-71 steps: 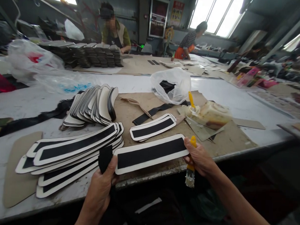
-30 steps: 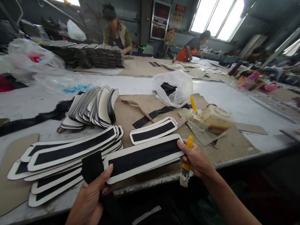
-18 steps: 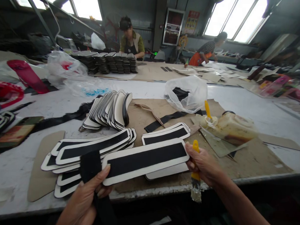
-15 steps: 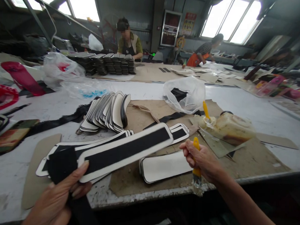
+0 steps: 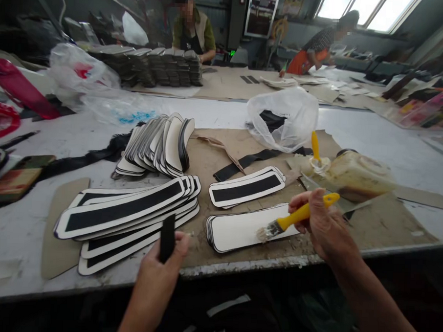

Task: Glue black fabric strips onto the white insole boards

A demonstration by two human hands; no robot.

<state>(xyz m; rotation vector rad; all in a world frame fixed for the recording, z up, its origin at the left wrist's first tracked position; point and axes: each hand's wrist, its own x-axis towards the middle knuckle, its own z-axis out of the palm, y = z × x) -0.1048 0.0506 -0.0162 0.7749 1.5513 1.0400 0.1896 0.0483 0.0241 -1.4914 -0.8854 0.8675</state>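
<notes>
White worktable (image 5: pixel 341 120), partly covered by a brown sheet (image 5: pixel 387 232), carries the work; two co-workers stand at a farther table beyond the blank stack (image 5: pixel 233 232), which serves as the reference point. This stack of pale panels lies near the table's front edge.

Right hand (image 5: pixel 323 224): fingers curled around the yellow handle of the brush (image 5: pixel 296 216), thumb pressed along it. The brush reaches over the right part of the blank stack, bristles at the top panel's face; contact pressure cannot be told.

Left hand (image 5: pixel 166 261): thumb and fingers pinch a black strip (image 5: pixel 167 237), held upright just left of the blank stack.

Surroundings: striped panels (image 5: pixel 124 206) lie farther left of the blank stack; a shorter striped pile (image 5: pixel 248 186) lies just behind it; a stained container (image 5: pixel 360 177) lies behind and to its right.

Recommended practice: hold the bristles at a low angle and use light, even strokes. Load should stay thin toward the panel's rim, where spillover could mark the panels beneath. Keep the strip clear of the wet bristles and hold it untwisted.
</notes>
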